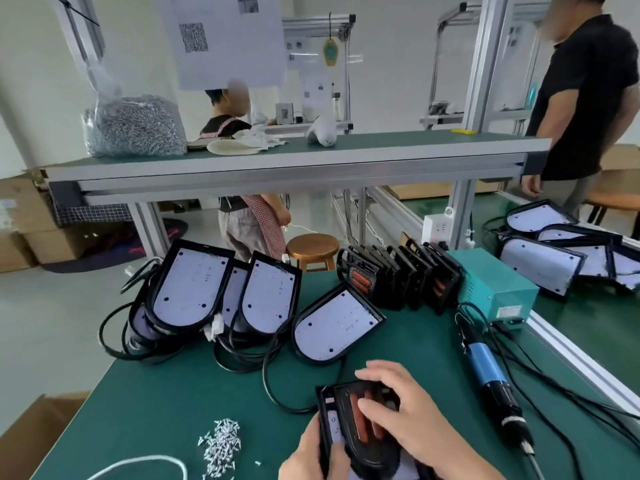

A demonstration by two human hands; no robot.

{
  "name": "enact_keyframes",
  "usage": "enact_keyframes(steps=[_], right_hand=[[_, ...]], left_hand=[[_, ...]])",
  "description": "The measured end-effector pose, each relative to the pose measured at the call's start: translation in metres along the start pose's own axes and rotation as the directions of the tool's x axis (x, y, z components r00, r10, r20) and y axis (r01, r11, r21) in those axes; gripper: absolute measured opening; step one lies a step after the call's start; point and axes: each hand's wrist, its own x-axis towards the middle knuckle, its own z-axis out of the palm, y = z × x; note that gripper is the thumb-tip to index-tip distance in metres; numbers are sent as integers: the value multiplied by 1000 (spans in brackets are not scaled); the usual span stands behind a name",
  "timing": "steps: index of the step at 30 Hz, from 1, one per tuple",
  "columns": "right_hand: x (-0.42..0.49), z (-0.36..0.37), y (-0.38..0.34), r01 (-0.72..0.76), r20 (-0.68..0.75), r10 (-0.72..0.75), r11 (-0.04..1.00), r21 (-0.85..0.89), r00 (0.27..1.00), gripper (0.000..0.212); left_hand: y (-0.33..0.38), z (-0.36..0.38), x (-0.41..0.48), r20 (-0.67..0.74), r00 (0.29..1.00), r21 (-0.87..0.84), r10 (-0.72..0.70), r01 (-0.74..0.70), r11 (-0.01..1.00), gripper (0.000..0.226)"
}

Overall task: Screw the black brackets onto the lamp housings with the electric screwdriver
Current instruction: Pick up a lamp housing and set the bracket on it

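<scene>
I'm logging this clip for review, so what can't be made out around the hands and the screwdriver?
Head view only.
Under the right hand: the black bracket's middle and any screw holes.
Past the bottom edge: the lamp housing's near end, part of the left hand, the electric screwdriver's bit tip.
Behind the housing: the left hand's fingers.
Too small to count: the loose screws.

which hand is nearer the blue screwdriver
Right. The right hand rests on the bracket, just left of the screwdriver; the left hand grips the housing farther left.
</scene>
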Motion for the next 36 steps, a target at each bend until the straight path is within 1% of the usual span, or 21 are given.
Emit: enact_keyframes(steps=[1,2,3,5,6,8,11,14,16,20,21,23,25,27,28,29,30,32,34,36], right_hand=[[-2,-2,1,-2,14,1,999,46,1000,33],[-5,-2,2,-3,20,2,997,77,1000,33],[-8,-3,4,-6,22,3,995,102,1000,33],[-16,-2,8,-11,20,8,989,145,1000,34],[-20,-1,10,-12,16,10,987,159,1000,34],[-23,-2,11,-14,-5,15,985,170,1000,34],[-22,-1,10,3,-37,2,988,156,999,33],[-20,1,9,12,-24,-7,984,180,1000,33],[-17,4,9,18,-40,-11,980,199,999,31],[-5,12,9,43,-126,-18,979,199,992,31],[-3,14,9,41,-133,-14,979,201,991,31],[0,15,10,34,-128,-9,980,198,992,30],[2,15,11,31,-118,-10,984,177,993,30],[3,14,12,31,-110,-13,987,157,994,30],[3,15,12,31,-108,-15,988,154,994,30],[3,15,12,31,-106,-15,988,150,994,29],[3,15,12,29,-103,-14,990,142,995,29],[4,15,13,17,-96,-4,991,135,995,29],[3,14,13,13,-94,-1,991,131,996,28],[3,13,12,11,-85,0,993,120,996,28]], left_hand=[[-5,-4,0,3,1000,11,-7,7,1000,40],[-4,-8,-3,59,998,31,-18,17,999,41],[1,-10,-9,105,994,48,5,-10,999,41],[-3,-12,-10,110,993,29,34,-37,999,40],[-8,-12,-10,139,990,-1,40,-40,999,40],[-10,-12,-12,182,981,-1,70,-71,997,41],[-10,-13,-14,182,978,-24,106,-103,994,36],[-13,-15,-13,183,975,-17,126,-125,992,33],[-12,-16,-10,194,970,10,146,-151,988,29],[-11,-19,6,176,975,114,137,-159,981,17],[-10,-20,8,172,976,149,134,-160,976,18],[-8,-25,10,186,974,217,131,-170,961,31],[-7,-38,14,173,973,229,156,-194,954,38],[-13,-60,23,136,970,211,201,-226,951,33],[-18,-73,29,143,963,247,227,-257,934,25],[-23,-87,34,187,953,316,240,-290,903,16],[-29,-100,38,251,937,387,241,-326,862,13],[-39,-116,43,388,897,495,213,-397,773,20],[-44,-120,45,476,859,542,189,-455,707,23],[-46,-119,45,503,843,532,189,-475,701,20]])
